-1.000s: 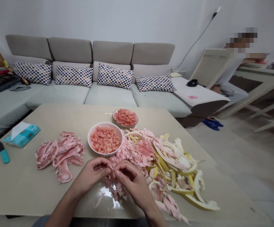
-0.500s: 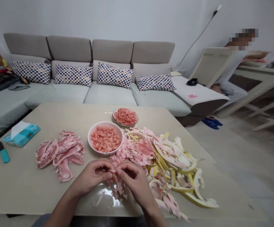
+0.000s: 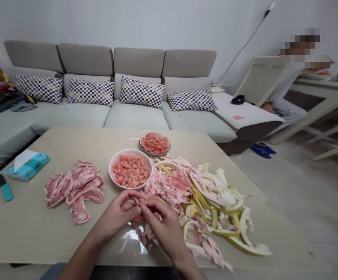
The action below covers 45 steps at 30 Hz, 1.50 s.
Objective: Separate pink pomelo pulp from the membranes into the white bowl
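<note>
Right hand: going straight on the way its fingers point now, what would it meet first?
Probably the left hand, whose fingertips sit just ahead of the right hand, though depth is hard to judge. The white bowl seems to lie farther along that line.

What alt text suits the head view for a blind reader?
A left hand and right hand pinch a pink piece over a table. Around them are a bowl and dish of pulp, pink segments left, peel right, a sofa behind.
</note>
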Tool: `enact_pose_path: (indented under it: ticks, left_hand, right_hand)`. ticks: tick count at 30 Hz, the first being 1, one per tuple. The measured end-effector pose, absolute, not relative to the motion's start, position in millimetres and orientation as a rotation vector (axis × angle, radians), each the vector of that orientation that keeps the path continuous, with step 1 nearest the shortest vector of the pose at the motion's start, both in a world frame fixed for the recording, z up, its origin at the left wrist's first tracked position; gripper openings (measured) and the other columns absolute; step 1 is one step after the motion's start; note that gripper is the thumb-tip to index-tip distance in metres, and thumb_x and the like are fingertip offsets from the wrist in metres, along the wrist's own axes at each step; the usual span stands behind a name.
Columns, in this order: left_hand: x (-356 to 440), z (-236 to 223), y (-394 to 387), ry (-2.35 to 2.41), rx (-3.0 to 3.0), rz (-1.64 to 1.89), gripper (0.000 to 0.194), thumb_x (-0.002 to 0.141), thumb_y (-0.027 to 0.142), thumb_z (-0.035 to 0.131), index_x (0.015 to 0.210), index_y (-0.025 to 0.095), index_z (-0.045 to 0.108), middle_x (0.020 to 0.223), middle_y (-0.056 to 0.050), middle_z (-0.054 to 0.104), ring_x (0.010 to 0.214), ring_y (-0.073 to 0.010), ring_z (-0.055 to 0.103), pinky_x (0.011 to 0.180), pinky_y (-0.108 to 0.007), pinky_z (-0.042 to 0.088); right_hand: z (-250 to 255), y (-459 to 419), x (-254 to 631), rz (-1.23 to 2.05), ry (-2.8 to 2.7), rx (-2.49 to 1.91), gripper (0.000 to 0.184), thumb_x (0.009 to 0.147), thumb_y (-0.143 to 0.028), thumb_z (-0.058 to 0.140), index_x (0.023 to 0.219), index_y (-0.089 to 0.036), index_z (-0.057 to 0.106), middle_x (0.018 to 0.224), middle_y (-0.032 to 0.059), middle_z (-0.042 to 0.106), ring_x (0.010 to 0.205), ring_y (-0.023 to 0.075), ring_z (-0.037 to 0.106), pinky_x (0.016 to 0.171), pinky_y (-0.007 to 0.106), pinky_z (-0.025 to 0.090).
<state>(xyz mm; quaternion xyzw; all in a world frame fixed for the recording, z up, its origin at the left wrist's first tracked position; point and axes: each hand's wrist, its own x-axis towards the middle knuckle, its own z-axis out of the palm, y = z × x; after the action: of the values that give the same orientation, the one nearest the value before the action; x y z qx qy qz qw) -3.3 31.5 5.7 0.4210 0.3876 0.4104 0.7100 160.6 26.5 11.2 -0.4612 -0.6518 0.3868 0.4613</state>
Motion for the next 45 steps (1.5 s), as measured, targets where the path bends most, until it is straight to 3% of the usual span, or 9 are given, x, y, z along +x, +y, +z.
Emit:
enact_pose_path:
  ticks: [6, 12, 24, 30, 34, 39, 45]
  left_hand:
    - [-2.6, 4.9, 31.4, 0.872, 0.987, 0.911, 0.026, 0.077, 0.03, 0.07, 0.098, 0.018, 0.06, 0.087, -0.005, 0.066, 0.086, -0.0194, 0.062, 0.077, -0.03, 0.048]
    - [0.9, 4.1, 29.8, 0.859, 1.012, 0.943, 0.018, 0.078, 0.026, 0.068, 0.09, 0.019, 0.058, 0.088, -0.004, 0.063, 0.088, -0.0188, 0.061, 0.075, -0.028, 0.048]
    - [1.8, 6.2, 29.1, 0.795, 0.842, 0.96, 0.025, 0.085, 0.034, 0.061, 0.102, 0.017, 0.057, 0.085, -0.004, 0.061, 0.08, -0.017, 0.061, 0.078, -0.039, 0.054]
    - [-0.6, 1.8, 30.9, 0.833, 0.891, 0.941, 0.025, 0.079, 0.03, 0.069, 0.098, 0.016, 0.06, 0.087, -0.006, 0.066, 0.081, -0.0179, 0.064, 0.077, -0.035, 0.054]
    - [-1.2, -1.7, 35.0, 0.935, 0.888, 1.009, 0.028, 0.077, 0.034, 0.071, 0.096, 0.015, 0.062, 0.085, -0.005, 0.067, 0.073, -0.0159, 0.064, 0.069, -0.03, 0.053]
    - [-2.8, -1.3, 36.2, 0.953, 0.908, 1.06, 0.027, 0.075, 0.031, 0.073, 0.094, 0.015, 0.063, 0.088, -0.005, 0.067, 0.081, -0.017, 0.064, 0.073, -0.027, 0.051]
    - [-3.0, -3.3, 35.3, 0.926, 0.948, 1.03, 0.029, 0.073, 0.03, 0.074, 0.096, 0.017, 0.063, 0.095, -0.006, 0.069, 0.089, -0.0193, 0.064, 0.079, -0.029, 0.05]
  right_hand:
    - [7.4, 25.2, 156.9, 0.866, -1.622, -1.159, 0.014, 0.087, -0.025, 0.057, 0.078, -0.019, 0.066, 0.08, 0.0048, 0.067, 0.076, 0.0175, 0.061, 0.067, 0.028, 0.046]
    - [6.9, 24.0, 153.1, 0.803, -1.55, -1.198, 0.015, 0.086, -0.025, 0.057, 0.074, -0.019, 0.064, 0.076, 0.0038, 0.064, 0.073, 0.017, 0.059, 0.066, 0.027, 0.044]
    - [4.4, 27.3, 158.6, 1.119, -1.427, -1.224, 0.026, 0.089, -0.038, 0.055, 0.077, -0.018, 0.064, 0.076, 0.0031, 0.064, 0.074, 0.0175, 0.06, 0.067, 0.026, 0.046]
    - [1.3, 29.7, 161.4, 1.121, -1.401, -1.215, 0.024, 0.089, -0.039, 0.057, 0.087, -0.018, 0.068, 0.088, 0.006, 0.068, 0.085, 0.0205, 0.062, 0.077, 0.03, 0.048]
    - [1.8, 30.0, 163.2, 1.038, -1.354, -1.195, 0.023, 0.089, -0.038, 0.057, 0.1, -0.02, 0.066, 0.098, 0.0059, 0.069, 0.089, 0.02, 0.063, 0.079, 0.03, 0.049]
    - [2.5, 28.8, 160.4, 0.831, -1.571, -1.207, 0.014, 0.083, -0.031, 0.066, 0.092, -0.021, 0.068, 0.093, 0.0048, 0.068, 0.083, 0.0191, 0.062, 0.075, 0.03, 0.048]
    - [0.0, 29.3, 159.2, 0.744, -1.67, -1.115, 0.009, 0.085, -0.022, 0.064, 0.092, -0.022, 0.069, 0.09, 0.0037, 0.07, 0.087, 0.0182, 0.062, 0.078, 0.03, 0.047]
